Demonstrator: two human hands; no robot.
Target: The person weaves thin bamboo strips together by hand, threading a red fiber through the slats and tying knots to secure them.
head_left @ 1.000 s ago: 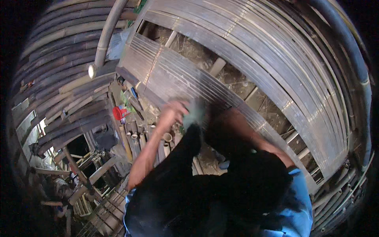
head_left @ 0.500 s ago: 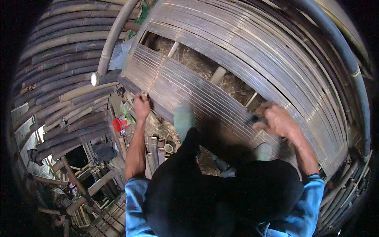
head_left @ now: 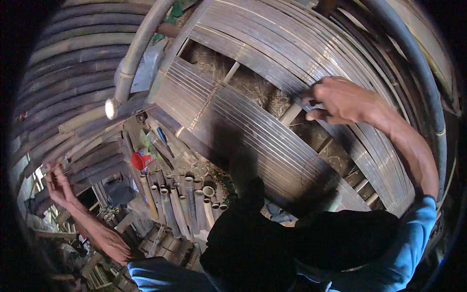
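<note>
Right hand (head_left: 340, 100) pinches a bamboo slat (head_left: 272, 73) running up-left; left hand (head_left: 57, 185), far left, grips a thin strip (head_left: 46, 168).

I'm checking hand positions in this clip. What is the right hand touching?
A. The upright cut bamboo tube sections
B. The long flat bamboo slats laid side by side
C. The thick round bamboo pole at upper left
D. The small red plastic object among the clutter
B: the right hand rests with its fingers on the long flat bamboo slats, well away from the small red plastic object and the cut bamboo tube sections.
</note>
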